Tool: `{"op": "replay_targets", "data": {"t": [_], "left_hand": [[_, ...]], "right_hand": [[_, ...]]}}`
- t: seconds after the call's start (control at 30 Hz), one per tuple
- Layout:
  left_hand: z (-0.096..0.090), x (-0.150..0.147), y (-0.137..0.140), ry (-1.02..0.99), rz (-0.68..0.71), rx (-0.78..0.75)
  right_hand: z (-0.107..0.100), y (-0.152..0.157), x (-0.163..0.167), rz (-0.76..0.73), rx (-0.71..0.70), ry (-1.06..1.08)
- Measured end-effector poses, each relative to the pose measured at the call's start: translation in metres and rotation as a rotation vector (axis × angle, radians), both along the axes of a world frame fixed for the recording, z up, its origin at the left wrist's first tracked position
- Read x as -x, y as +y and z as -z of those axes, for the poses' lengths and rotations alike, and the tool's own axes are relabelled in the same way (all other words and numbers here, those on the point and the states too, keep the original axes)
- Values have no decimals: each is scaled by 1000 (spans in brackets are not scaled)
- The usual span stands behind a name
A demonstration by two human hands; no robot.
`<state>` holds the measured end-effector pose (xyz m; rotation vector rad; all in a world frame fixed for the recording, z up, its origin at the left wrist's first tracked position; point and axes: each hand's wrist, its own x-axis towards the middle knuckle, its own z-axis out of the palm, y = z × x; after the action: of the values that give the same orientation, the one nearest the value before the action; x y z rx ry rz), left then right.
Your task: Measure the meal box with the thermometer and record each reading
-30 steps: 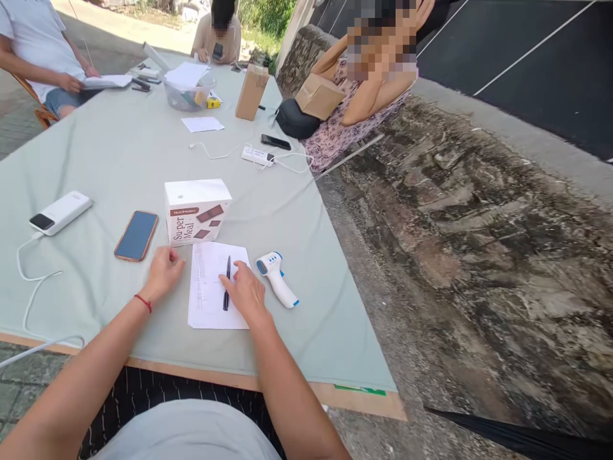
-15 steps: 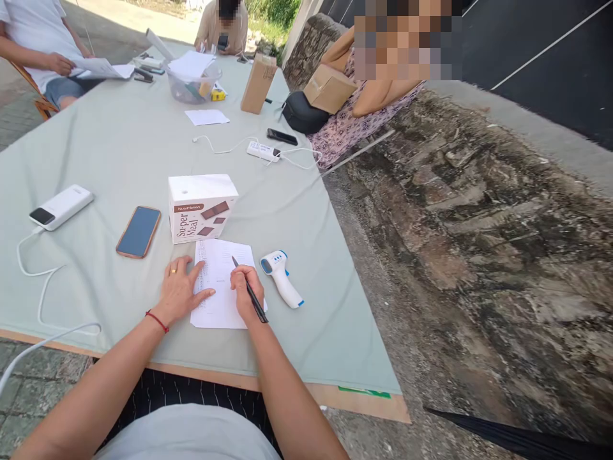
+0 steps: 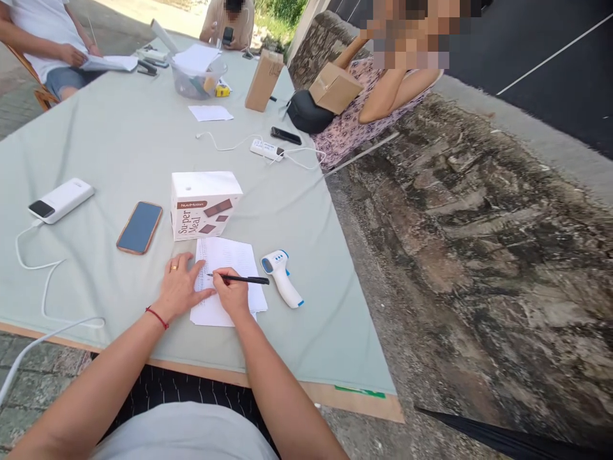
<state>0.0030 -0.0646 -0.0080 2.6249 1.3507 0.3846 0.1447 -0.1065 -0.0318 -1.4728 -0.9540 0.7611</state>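
Observation:
Several sheets of paper point(image 3: 239, 255) with small print and handwriting lie on the cloth in front of me. My left hand point(image 3: 183, 285) rests spread at their left edge, thumb and fingertips on the paper. A black pen point(image 3: 249, 279) is gripped in my right hand point(image 3: 232, 292), its tip at the written column on the left of the top sheet. Just behind the paper stands a white "Super Meal" box point(image 3: 205, 206). A white and blue infrared thermometer point(image 3: 283, 279) lies to the right of my right hand. Left of the box is a phone point(image 3: 140, 228).
A white power bank point(image 3: 61, 200) with a cable lies at the left. Farther back are a second power bank point(image 3: 267, 149), a black phone point(image 3: 286, 135), an upright cardboard box point(image 3: 264, 80) and a plastic basket point(image 3: 198, 83). Three people sit around the table point(image 3: 119, 147).
My right hand has moved left across the paper, and the pen has swung from steep to nearly level, its tip now at the left column. My left hand stays in place.

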Motion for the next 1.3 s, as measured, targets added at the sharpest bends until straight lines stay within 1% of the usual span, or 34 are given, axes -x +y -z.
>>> {"op": "replay_targets", "data": {"t": [0.47,0.7,1.1,1.3], "left_hand": [[-2,-1,-2,-15,-9,30],[2,-2,-2,-52,-13,30],[0,-2,-2,0,-13,24],[-1,-2,-1,6,-8,31]], "right_hand": [[2,-1,-1,-34,46,-108],[2,-1,-2,-48,53,-159],[0,-2,-1,-51,68,-126],[-1,-1,-1,-26,72,-111]]}}
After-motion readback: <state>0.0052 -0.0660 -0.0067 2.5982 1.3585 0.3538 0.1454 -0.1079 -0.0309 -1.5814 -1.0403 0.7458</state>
